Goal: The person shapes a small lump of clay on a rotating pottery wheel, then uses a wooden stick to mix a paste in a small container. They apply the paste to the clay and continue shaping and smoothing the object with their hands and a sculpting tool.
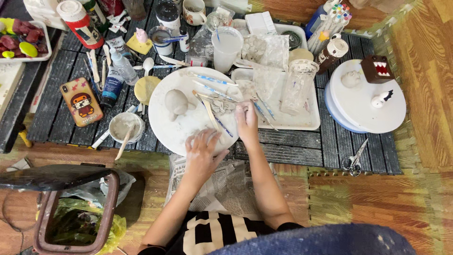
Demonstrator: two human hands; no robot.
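My left hand [202, 152] lies flat, fingers spread, on the near edge of a round white board [165, 123] dusted with grey clay, pressing on a bit of clay hidden under the palm. My right hand [247, 118] is at the board's right edge, fingers curled around a small lump of grey clay. A rounded grey clay figure [176, 102] stands on the board to the left of both hands. Several wooden and blue-handled modelling tools [213, 97] lie across the board between them.
A white tray [302, 123] with plastic bags and a clear jar sits right of the board. A white turntable [373, 113] holds small figures. A phone [81, 101], a small bowl [125, 127], scissors [354, 161], bottles and cups crowd the dark slatted table. A bin [75, 212] stands at lower left.
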